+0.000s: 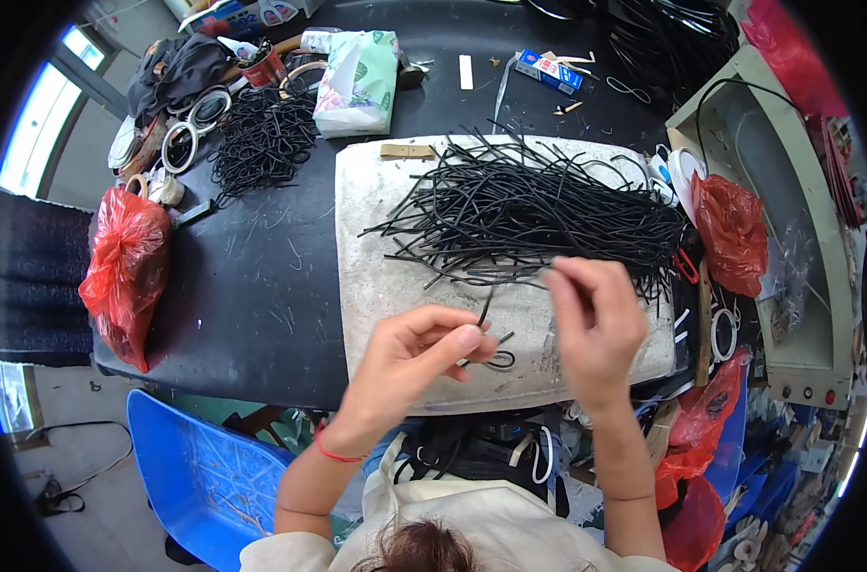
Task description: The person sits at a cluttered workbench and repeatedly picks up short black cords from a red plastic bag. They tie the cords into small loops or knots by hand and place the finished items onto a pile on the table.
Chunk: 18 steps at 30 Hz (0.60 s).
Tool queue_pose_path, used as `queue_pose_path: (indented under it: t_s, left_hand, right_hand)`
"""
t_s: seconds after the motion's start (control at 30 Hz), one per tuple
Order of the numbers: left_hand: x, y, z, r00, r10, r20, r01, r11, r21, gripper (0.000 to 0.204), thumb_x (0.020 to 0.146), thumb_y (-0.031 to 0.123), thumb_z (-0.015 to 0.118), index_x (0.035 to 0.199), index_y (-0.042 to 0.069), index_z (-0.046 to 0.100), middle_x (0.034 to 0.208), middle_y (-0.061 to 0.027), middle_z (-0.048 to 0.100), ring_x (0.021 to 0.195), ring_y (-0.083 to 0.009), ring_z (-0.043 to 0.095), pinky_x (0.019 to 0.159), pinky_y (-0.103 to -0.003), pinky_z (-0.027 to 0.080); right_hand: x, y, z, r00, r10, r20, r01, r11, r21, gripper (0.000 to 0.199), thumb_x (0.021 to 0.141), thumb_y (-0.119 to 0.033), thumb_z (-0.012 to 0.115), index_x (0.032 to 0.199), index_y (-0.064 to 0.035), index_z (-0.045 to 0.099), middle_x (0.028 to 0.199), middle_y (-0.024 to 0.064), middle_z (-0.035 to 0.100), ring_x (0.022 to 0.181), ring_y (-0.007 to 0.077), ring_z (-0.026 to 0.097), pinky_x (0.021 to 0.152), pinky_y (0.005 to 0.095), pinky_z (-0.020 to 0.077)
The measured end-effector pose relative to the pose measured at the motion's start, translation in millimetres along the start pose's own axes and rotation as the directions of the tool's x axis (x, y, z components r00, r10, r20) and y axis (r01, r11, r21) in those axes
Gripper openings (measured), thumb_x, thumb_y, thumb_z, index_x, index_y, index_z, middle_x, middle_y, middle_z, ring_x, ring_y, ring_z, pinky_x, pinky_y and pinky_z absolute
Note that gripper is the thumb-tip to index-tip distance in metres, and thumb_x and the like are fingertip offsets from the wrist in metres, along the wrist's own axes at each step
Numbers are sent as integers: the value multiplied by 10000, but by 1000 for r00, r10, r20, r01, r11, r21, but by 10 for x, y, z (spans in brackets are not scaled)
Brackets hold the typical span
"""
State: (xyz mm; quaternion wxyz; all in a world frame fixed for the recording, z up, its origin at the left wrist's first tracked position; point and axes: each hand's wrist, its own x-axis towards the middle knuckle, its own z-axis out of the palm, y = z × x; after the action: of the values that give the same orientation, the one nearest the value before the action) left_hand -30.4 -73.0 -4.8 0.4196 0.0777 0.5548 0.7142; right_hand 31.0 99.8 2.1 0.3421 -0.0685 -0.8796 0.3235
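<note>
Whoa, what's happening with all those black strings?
A person is working with black cords at a table. The left hand pinches a short cord between thumb and fingers. The right hand is raised by the near edge of a big, messy pile of cords; it's blurry, so I can't tell if it holds anything. The pile lies on a pale board.

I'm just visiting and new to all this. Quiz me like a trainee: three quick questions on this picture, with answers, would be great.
1. What does the left hand hold in its grip?
2. The thin bracelet on the left wrist is: A) blue, B) red, C) white.
3. Fill in: the larger pile of black cords lies on a pale ____.

Key:
1. A black cord.
2. B.
3. Board.
</note>
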Motion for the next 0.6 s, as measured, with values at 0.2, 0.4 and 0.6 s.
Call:
queue_pose_path:
  t_s: [0.2,0.4,0.6]
  left_hand:
    - [132,-174,135,994,54,-100,-81,953,-291,209,879,145,570,999,-26,587,918,-97,636,830,-143,632,667,-210,534]
    - [152,-247,141,989,99,-114,-129,947,-294,186,886,131,557,1003,-11,585,916,-90,628,807,-128,622,711,-232,525]
    - [194,-161,62,974,134,-185,-210,840,-500,179,923,172,475,980,25,559,848,-40,592,762,-104,568,782,-291,468]
  right_hand:
    - [-152,-176,117,980,25,197,-54,988,142,284,756,75,572,1024,-7,616,892,112,563,674,202,584,602,273,487]
    - [-151,-129,109,978,-19,206,-18,984,178,248,738,63,607,970,-20,636,858,90,614,687,212,583,628,281,481]
    - [-175,-14,-28,977,45,209,-69,992,108,191,713,39,653,893,-23,636,828,85,612,704,229,572,589,304,464]
